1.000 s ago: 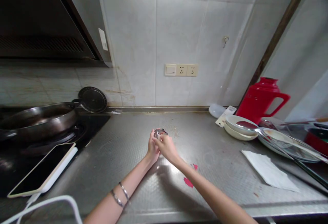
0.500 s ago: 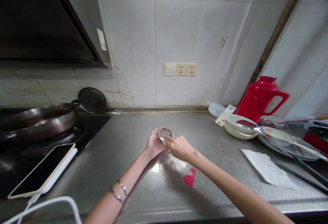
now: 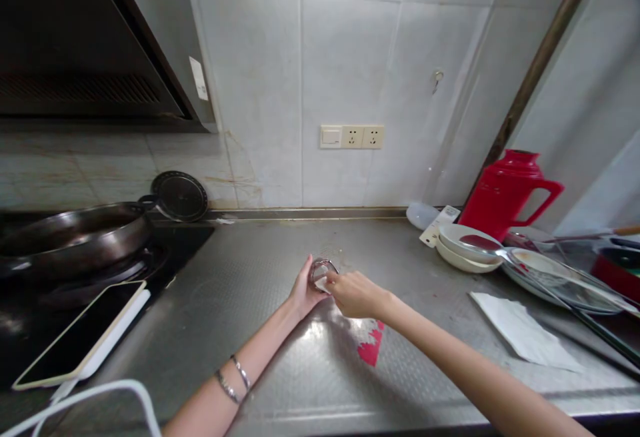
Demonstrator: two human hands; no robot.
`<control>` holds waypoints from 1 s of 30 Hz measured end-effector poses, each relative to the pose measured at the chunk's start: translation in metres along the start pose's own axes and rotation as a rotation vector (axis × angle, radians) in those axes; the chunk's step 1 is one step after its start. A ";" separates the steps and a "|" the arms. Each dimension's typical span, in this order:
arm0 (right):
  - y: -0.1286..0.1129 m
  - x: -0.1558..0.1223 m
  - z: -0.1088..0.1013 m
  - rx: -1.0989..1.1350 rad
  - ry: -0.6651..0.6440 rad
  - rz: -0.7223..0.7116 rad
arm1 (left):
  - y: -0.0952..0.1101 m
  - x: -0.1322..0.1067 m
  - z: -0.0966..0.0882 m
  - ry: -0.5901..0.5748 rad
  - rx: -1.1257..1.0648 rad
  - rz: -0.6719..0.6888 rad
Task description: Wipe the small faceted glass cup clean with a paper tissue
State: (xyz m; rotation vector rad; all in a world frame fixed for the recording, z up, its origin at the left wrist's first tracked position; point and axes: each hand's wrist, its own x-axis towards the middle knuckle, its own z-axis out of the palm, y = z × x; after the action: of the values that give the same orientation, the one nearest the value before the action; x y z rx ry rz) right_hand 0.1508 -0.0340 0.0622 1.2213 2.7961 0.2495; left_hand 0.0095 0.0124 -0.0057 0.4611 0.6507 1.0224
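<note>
My left hand [image 3: 305,292] is wrapped round a small clear glass dish [image 3: 315,266] with a dark, shiny rim, held low over the steel counter. The dish tilts toward my right hand [image 3: 359,294], whose fingers are pinched at its opening. A bit of something white [image 3: 321,282], perhaps tissue, shows between those fingertips and inside the dish; its full shape is hidden. Near my right forearm, a red jagged-edged scrap [image 3: 370,348] lies flat on the counter.
A pan [image 3: 75,240] stands on the black stove at left, with a phone [image 3: 83,334] and white cable nearby. At right are a red thermos [image 3: 503,194], stacked bowls [image 3: 467,260], plates with utensils and a folded white paper towel [image 3: 525,330].
The dish has tipped further toward my right hand, and my left hand has turned with it. My right fingers have shifted slightly at the dish's opening.
</note>
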 end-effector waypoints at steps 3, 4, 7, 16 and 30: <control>-0.008 0.004 0.007 0.148 0.052 0.080 | -0.002 -0.001 0.003 0.023 -0.003 0.022; -0.011 0.006 0.010 0.214 0.078 0.111 | -0.003 -0.002 0.004 0.028 -0.009 0.031; -0.021 0.018 0.019 0.529 0.187 0.237 | -0.003 -0.002 0.005 0.030 -0.011 0.054; -0.019 0.054 0.037 1.379 0.362 0.594 | -0.001 0.007 0.000 0.053 -0.095 0.145; 0.057 0.037 0.048 1.679 0.867 0.747 | 0.027 0.008 -0.013 -0.250 -0.025 -0.130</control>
State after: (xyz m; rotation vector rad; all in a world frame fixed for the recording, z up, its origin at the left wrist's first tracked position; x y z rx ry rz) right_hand 0.1735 0.0364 0.0245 2.7986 2.4241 -2.4999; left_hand -0.0135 0.0328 -0.0003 0.5086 0.4382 0.8321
